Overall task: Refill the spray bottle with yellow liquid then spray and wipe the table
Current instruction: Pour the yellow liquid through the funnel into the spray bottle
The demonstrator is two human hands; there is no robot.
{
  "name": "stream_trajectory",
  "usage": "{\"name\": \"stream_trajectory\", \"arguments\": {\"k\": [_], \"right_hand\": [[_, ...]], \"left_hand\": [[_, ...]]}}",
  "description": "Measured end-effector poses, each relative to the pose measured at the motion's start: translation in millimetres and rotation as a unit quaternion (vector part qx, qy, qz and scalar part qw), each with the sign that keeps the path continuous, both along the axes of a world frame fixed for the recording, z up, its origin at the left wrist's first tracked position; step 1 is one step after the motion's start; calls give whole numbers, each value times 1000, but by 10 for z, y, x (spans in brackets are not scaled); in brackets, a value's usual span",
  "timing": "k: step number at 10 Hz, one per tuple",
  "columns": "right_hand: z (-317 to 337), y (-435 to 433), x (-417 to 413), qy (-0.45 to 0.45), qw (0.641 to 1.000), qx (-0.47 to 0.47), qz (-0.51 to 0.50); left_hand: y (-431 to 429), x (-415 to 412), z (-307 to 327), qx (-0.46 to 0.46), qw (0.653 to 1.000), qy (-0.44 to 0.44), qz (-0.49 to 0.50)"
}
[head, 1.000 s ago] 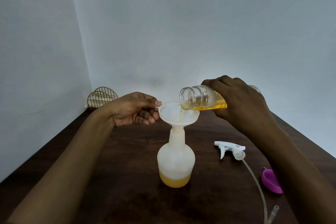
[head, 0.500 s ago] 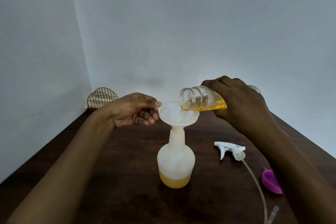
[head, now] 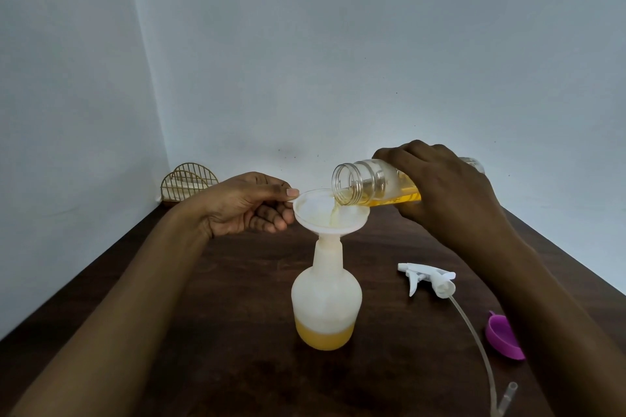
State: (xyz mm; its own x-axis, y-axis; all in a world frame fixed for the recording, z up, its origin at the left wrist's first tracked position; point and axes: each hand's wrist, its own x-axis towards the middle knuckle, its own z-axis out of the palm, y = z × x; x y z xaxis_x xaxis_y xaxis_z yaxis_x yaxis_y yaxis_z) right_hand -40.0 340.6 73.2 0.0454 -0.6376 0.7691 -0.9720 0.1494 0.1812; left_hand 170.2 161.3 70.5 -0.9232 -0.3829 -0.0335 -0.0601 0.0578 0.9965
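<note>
From my remote seat I saw the spray bottle (head: 327, 298) standing upright on the dark wooden table (head: 237, 298), its head off and a white funnel (head: 315, 210) seated in its neck. A shallow layer of yellow liquid (head: 323, 337) filled the bottom of the bottle.

The left hand (head: 247, 205) was level with the funnel, to the left of the spray bottle's neck. Its thumb and forefinger were pinched together on the small tab at the funnel's rim, and the other fingers curled loosely below.

The right hand (head: 443, 186) was up and to the right of the spray bottle, its fingers wrapped around a clear bottle (head: 366, 184). That bottle lay tipped almost flat with its open mouth over the funnel, and a thin yellow stream ran from it into the funnel.

To the right of the spray bottle, the white trigger head (head: 428, 278) lay on its side on the table, its clear tube (head: 477, 335) trailing toward me. Farther right lay a purple cap (head: 503, 337). Behind and to the left of the spray bottle, a gold wire rack (head: 188, 181) stood in the corner.
</note>
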Motion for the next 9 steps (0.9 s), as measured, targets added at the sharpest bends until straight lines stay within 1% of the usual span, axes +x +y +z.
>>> {"name": "stream_trajectory", "arguments": {"k": [9], "right_hand": [[8, 20, 32, -10, 1000, 0, 3]], "left_hand": [[-4, 5, -6, 0, 1000, -1, -3]]}}
